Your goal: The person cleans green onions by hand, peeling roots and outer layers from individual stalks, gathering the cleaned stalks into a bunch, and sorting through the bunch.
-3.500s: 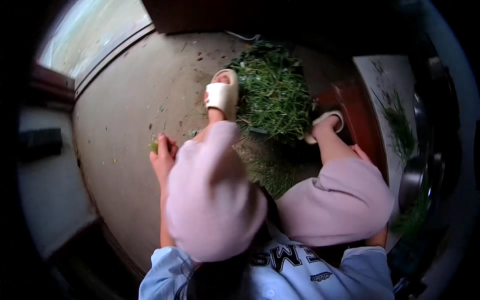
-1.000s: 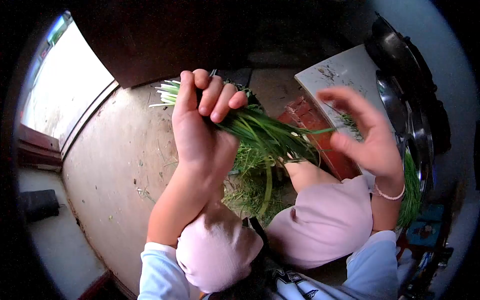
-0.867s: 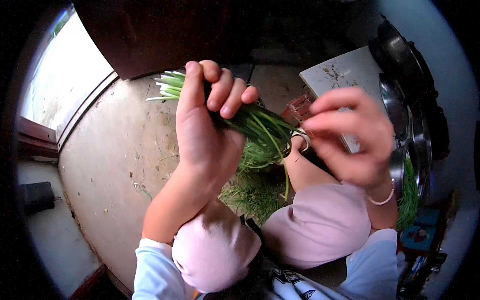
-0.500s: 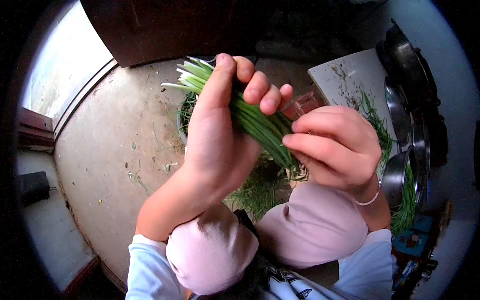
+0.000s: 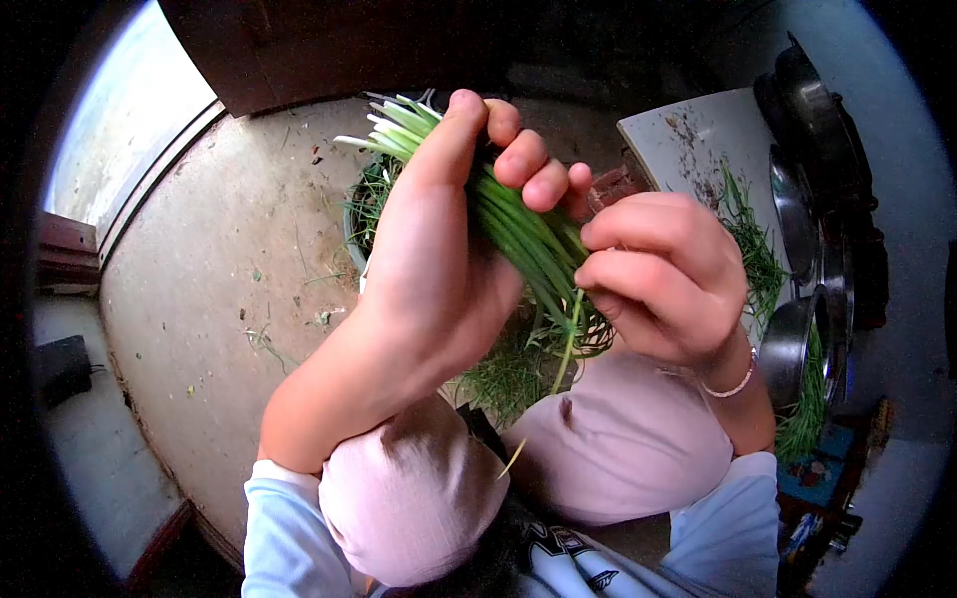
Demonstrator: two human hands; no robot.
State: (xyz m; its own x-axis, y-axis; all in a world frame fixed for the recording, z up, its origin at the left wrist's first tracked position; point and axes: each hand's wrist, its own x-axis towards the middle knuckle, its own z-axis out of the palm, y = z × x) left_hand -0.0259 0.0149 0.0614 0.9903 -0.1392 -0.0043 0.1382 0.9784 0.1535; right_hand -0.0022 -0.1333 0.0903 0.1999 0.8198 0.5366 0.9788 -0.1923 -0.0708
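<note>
My left hand (image 5: 434,224) is wrapped around a bunch of chives (image 5: 513,224), held above my knees with the white stem ends (image 5: 404,125) pointing up and left. At the lower, leafy end, my right hand (image 5: 663,274) is closed, thumb and fingers pinched against the green leaves. A yellowed leaf (image 5: 568,349) hangs from the bunch just beside these fingertips. Its thin tip trails down across my lap. Whether the right fingertips grip that leaf or other strands is hidden.
Behind my left hand stands a tub of greens (image 5: 369,204). More loose greens (image 5: 503,389) lie below the bunch. At right are a white board (image 5: 663,135) with soil and greens, a metal bowl (image 5: 788,349) with chives, and dark pans (image 5: 807,95). Scraps litter the floor (image 5: 219,289).
A yellowed leaf now dangles from the leafy end, where it did not show before. The leaf tips have spread more. Both hands have shifted only slightly.
</note>
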